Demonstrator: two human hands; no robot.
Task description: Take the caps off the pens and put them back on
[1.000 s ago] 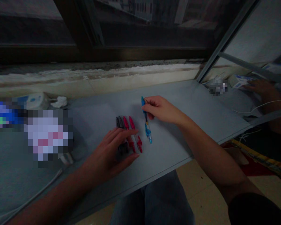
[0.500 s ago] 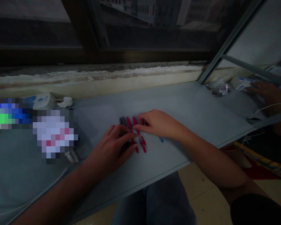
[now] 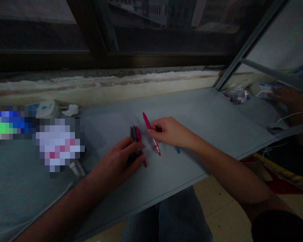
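My right hand (image 3: 168, 131) pinches a red pen (image 3: 155, 143) near its middle, tilted with its far end towards the window. To its left, a red pen (image 3: 138, 133) and two black pens (image 3: 133, 132) lie side by side on the grey table (image 3: 164, 178). My left hand (image 3: 125, 151) rests over the near part of these pens, its thumb and forefinger apart on either side of a gap; it hides much of the black pens. Under my right wrist the end of a blue pen (image 3: 177, 149) shows, the rest being covered.
On the left stand a blurred-out white item (image 3: 58, 144), a white rounded device (image 3: 47, 109) and a crumpled tissue (image 3: 72, 110). A cable (image 3: 45, 205) runs along the left. Beyond a metal frame (image 3: 232, 72) on the right, another person's hand (image 3: 284, 94) rests near a packet.
My right hand has taken hold of the right-hand red pen and drawn it away from the others, towards the window. My left hand has stayed nearly in place.
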